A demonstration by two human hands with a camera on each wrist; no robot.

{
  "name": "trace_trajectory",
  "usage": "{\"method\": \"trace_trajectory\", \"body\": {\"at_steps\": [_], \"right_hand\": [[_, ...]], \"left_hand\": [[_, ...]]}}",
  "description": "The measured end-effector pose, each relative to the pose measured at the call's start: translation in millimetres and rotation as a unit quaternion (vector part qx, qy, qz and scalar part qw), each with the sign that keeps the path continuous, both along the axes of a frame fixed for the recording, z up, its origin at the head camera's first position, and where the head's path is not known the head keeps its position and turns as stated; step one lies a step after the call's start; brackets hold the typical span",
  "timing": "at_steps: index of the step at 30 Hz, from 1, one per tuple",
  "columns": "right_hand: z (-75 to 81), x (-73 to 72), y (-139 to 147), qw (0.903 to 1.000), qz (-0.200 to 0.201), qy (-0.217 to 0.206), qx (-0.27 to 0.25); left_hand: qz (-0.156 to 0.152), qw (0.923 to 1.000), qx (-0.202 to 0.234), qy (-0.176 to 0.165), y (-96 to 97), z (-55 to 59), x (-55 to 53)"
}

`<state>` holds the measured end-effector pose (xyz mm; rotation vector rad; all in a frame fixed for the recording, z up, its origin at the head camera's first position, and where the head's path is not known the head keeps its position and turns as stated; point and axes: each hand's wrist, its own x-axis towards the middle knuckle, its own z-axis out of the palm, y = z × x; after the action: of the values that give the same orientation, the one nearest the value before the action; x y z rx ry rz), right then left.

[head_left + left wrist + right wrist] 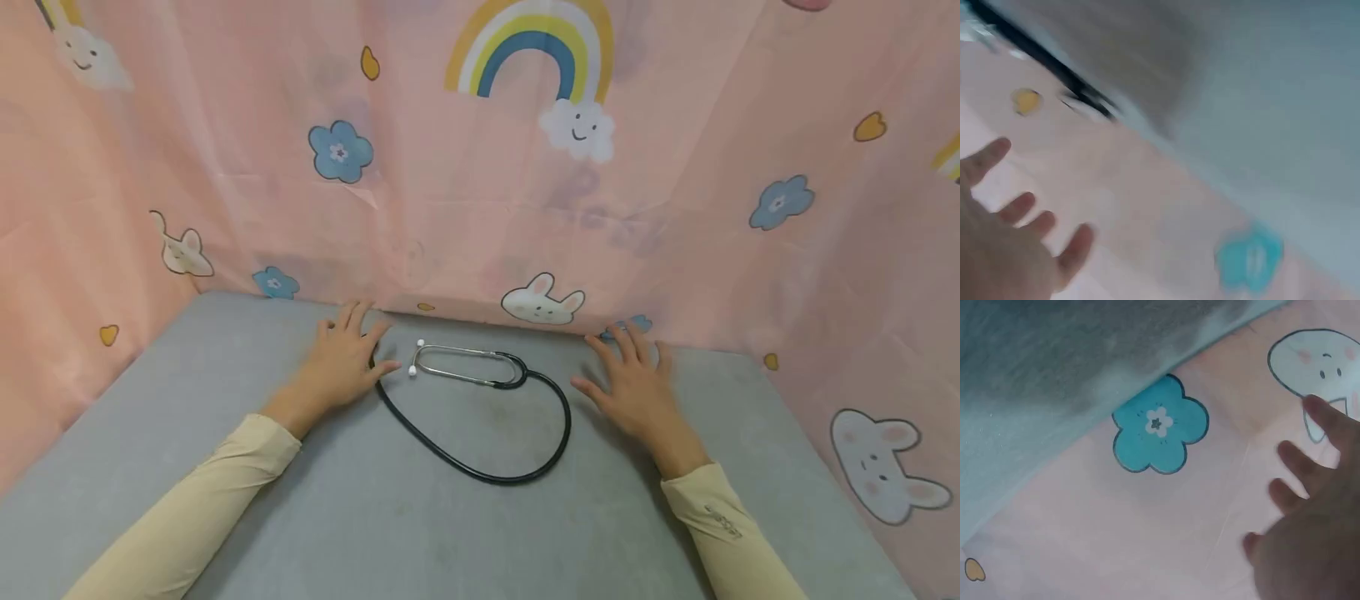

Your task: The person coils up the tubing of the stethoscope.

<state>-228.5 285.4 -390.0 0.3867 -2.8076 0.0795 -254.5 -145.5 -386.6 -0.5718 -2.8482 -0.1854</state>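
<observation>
A stethoscope with black tubing [495, 479], silver ear tubes [457, 348] and white ear tips lies on the grey table, its tube curving in a loop. My left hand [337, 367], fingers spread, is over the left end of the tube and hides that end. In the left wrist view, the left hand [1010, 244] appears with extended fingers, apart from the blurred black tube [1054, 62]. To the right of the loop, my right hand [637, 387] hovers with spread fingers and holds nothing. The right wrist view shows the right hand [1310, 537] similarly spread.
The grey tabletop [450, 550] runs back to a pink curtain [675, 167] printed with rainbows, flowers and rabbits. This curtain also closes off the left and right sides. Beige sleeves [195, 500] cover both forearms.
</observation>
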Motion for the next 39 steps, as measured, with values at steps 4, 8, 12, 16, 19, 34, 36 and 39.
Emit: {"method": "trace_trajectory", "body": {"at_steps": [4,8,12,16,19,34,36,39], "right_hand": [[-1.0,-2.4,-2,0.9978,0.044,0.049,0.013],[3.7,-5.1,-12,0.9971,0.061,0.037,0.029],[11.1,-6.6,-35,0.9961,0.045,-0.067,0.035],[14.8,-8.0,-54,0.9867,-0.002,-0.160,0.026],[18.4,-10.2,-61,0.9821,-0.019,-0.187,0.003],[37.4,-10.8,-60,0.9313,0.032,-0.233,-0.278],[39.4,-11.0,-55,0.9186,0.035,-0.253,-0.301],[43.2,-9.6,-48,0.9089,0.027,-0.270,-0.317]], "left_hand": [[-0.076,0.9970,0.006,0.014,27.5,-1.3,-4.7],[-0.109,0.9926,0.013,-0.053,52.6,-0.3,-17.5],[-0.093,0.9870,0.013,-0.130,63.7,0.5,-27.7],[-0.090,0.9834,0.013,-0.157,67.3,-2.6,-31.2],[-0.098,0.9860,0.000,-0.136,68.4,-3.3,-29.0],[-0.122,0.9654,0.119,0.197,46.3,4.1,-9.3],[-0.122,0.9583,0.143,0.215,41.3,6.5,-8.8],[-0.123,0.9561,0.155,0.216,34.1,10.0,-6.0]]}}
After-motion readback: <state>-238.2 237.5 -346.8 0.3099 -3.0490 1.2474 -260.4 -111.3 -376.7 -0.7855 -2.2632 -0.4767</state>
